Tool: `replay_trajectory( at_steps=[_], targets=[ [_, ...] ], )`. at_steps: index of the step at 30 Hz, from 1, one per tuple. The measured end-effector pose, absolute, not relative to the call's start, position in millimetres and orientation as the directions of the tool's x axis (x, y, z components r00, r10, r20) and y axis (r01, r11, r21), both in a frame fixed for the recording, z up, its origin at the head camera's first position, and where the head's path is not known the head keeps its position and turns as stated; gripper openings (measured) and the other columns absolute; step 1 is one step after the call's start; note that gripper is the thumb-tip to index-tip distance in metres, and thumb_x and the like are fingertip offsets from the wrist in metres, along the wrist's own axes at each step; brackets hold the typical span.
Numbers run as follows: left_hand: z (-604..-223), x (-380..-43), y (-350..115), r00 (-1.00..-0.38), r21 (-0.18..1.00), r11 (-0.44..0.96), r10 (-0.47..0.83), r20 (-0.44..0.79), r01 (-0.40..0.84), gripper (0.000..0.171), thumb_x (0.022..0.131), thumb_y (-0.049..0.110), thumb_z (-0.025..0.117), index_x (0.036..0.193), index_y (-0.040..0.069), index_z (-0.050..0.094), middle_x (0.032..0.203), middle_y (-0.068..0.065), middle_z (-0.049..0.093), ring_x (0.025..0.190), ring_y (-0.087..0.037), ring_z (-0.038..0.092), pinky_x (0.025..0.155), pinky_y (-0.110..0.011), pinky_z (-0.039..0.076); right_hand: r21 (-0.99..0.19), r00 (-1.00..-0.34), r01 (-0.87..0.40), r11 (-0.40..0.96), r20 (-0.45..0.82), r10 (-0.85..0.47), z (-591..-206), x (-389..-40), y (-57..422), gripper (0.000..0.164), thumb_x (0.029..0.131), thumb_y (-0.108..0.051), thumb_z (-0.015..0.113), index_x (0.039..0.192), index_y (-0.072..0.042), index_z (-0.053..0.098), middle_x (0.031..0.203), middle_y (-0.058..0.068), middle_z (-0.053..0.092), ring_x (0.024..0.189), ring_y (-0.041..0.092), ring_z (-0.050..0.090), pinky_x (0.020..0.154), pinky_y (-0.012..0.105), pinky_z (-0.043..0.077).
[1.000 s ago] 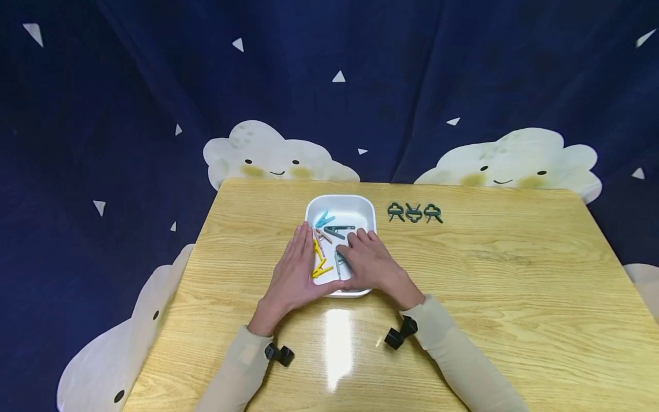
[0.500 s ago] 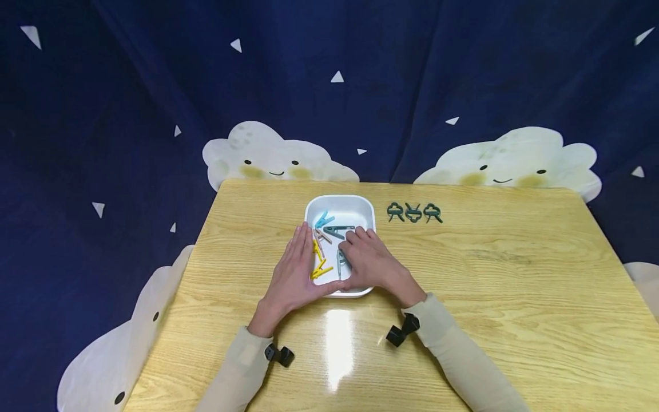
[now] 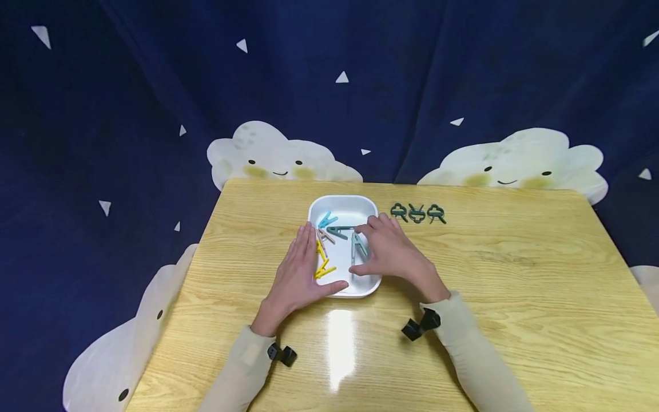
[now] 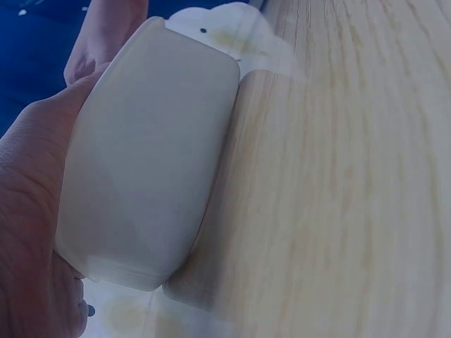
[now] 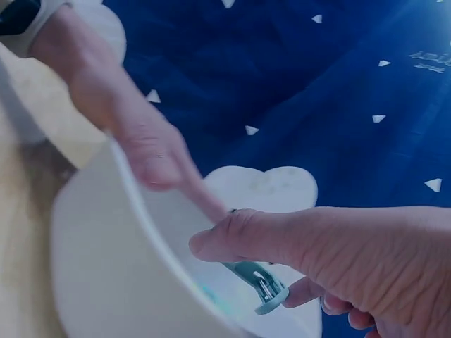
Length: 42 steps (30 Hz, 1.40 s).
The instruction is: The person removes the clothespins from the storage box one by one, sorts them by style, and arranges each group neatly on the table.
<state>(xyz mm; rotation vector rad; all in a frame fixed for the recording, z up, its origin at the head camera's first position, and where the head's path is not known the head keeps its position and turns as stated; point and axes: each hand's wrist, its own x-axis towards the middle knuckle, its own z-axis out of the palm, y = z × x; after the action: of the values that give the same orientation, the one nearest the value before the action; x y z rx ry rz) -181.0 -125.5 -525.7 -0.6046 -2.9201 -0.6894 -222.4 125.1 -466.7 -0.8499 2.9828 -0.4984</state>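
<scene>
A white plastic basin [image 3: 342, 289] on the table holds several clothespins: a light blue one [image 3: 326, 220], a dark teal one [image 3: 337, 231], a pinkish one [image 3: 327, 236], yellow ones [image 3: 324, 271] and a pale teal one [image 3: 358, 244]. My left hand [image 3: 294, 274] lies with straight fingers along the basin's left side, its thumb at the near rim. Over the basin's right part my right hand [image 3: 393, 252] has thumb and fingers spread wide. The pale teal clothespin [image 5: 261, 285] lies between them, with a fingertip right at its end in the right wrist view.
Three dark green plant clips [image 3: 417, 214] lie in a row on the wooden table [image 3: 515, 274], right of the basin near the back edge. A dark blue curtain [image 3: 329, 103] printed with clouds hangs behind the table.
My right hand has moved right and opened its thumb away from its fingers and from my left thumb. The pale teal clothespin has shifted right and shows more fully. My left hand keeps its place.
</scene>
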Motion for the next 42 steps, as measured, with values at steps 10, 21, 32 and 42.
replay_trajectory(
  at_steps=[10,21,32,42],
  targets=[
    [-526,-181,-125,-0.922,0.422,0.820,0.355,0.154,0.387,0.141,0.075,0.094,0.055,0.166,-0.001,0.003,0.176,-0.015,-0.002,0.162,-0.024,-0.004,0.130,-0.044,0.013,-0.340,-0.887,-0.460,0.820,0.146,-0.438,-453,-231,160,0.090,0.065,-0.061,0.092,0.131,-0.004,0.069,0.116,0.014,0.064,0.108,0.033,0.050,0.091,0.049,0.037],
    [-527,-181,-125,-0.921,0.425,0.817,0.354,0.163,0.390,0.141,0.075,0.092,0.058,0.166,-0.001,0.004,0.176,-0.015,0.000,0.162,-0.027,0.000,0.130,-0.044,0.014,-0.363,-0.908,-0.418,0.833,0.141,-0.395,-455,-241,188,0.091,0.067,-0.060,0.090,0.132,-0.002,0.068,0.120,0.018,0.065,0.105,0.035,0.050,0.085,0.047,0.035],
    [-527,-181,-126,-0.917,0.419,0.816,0.360,0.173,0.399,0.141,0.076,0.093,0.057,0.166,0.000,0.002,0.176,-0.015,-0.001,0.162,-0.029,0.001,0.130,-0.045,0.016,-0.343,-0.928,-0.372,0.863,0.100,-0.360,-468,-250,208,0.092,0.068,-0.056,0.092,0.135,0.000,0.066,0.118,0.021,0.065,0.104,0.037,0.049,0.086,0.050,0.037],
    [-527,-181,-126,-0.921,0.422,0.818,0.353,0.166,0.390,0.142,0.075,0.095,0.055,0.166,-0.001,0.005,0.176,-0.014,-0.002,0.162,-0.027,-0.001,0.130,-0.044,0.014,-0.311,-0.938,-0.341,0.887,0.052,-0.343,-487,-259,216,0.089,0.067,-0.053,0.093,0.132,0.001,0.066,0.113,0.020,0.062,0.101,0.040,0.049,0.088,0.053,0.038]
  ],
)
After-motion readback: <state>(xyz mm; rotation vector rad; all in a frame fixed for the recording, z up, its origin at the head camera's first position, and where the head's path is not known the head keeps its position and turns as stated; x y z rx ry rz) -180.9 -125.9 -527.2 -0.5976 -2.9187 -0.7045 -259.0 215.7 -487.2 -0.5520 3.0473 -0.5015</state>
